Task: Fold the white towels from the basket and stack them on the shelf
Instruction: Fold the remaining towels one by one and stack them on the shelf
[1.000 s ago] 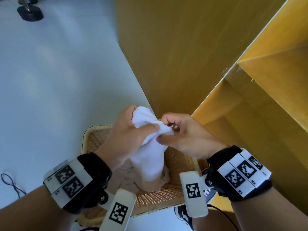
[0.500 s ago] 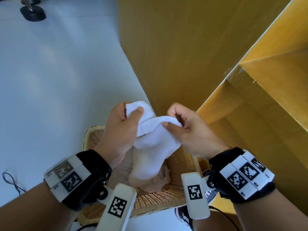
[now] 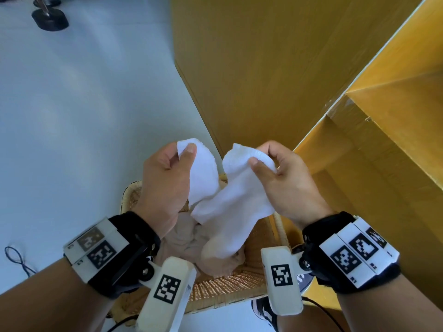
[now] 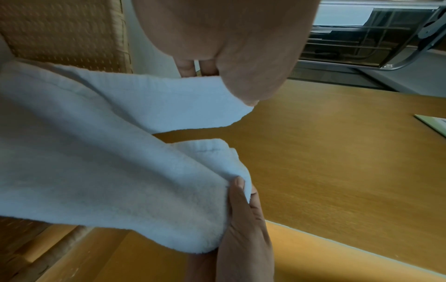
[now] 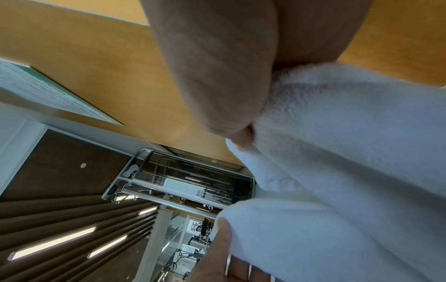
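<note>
A white towel (image 3: 227,202) hangs between my two hands above the wicker basket (image 3: 227,288). My left hand (image 3: 184,150) pinches one top corner between thumb and fingers. My right hand (image 3: 260,156) pinches the other corner a short way to the right. The towel (image 4: 101,152) sags in the middle and its lower end reaches down into the basket. The right wrist view shows the towel (image 5: 350,162) bunched under my thumb. A wooden shelf unit (image 3: 383,121) stands right behind and to the right of my hands.
More beige cloth (image 3: 182,240) lies crumpled in the basket. The pale floor (image 3: 84,116) spreads to the left, with a black round stand base (image 3: 50,19) at the far back and a dark cable (image 3: 14,257) near my left arm. A shoe (image 3: 262,310) shows below the basket.
Both hands have risen and moved apart, each keeping a corner. The bunched towel has opened out between them and lifted higher out of the basket.
</note>
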`<act>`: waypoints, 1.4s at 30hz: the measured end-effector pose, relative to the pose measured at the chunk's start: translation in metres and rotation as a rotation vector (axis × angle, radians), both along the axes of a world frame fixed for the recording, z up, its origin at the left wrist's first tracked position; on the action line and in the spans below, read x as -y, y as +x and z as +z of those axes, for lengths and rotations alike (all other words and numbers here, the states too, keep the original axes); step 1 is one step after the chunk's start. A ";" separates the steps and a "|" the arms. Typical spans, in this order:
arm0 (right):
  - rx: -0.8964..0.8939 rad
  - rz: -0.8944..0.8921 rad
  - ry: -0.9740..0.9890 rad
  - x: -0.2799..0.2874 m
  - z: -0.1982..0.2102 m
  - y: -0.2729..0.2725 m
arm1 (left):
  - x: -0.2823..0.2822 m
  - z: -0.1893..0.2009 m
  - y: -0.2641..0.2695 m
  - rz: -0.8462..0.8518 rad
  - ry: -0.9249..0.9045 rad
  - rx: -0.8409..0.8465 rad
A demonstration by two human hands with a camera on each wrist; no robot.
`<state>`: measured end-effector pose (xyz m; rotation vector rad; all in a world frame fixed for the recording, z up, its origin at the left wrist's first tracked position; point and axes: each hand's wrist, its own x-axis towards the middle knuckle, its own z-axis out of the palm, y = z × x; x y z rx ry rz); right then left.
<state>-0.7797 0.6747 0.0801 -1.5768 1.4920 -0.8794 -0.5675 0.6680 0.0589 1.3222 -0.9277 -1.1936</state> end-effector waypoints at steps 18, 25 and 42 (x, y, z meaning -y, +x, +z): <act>0.245 0.120 0.015 -0.002 0.014 0.012 | -0.004 -0.001 -0.004 -0.336 0.122 -0.245; 0.204 0.064 -0.058 -0.003 0.009 0.018 | -0.009 -0.002 -0.006 -0.439 0.065 -0.353; 0.093 -0.038 -0.107 -0.004 0.003 0.021 | -0.010 0.004 -0.008 -0.372 0.086 -0.393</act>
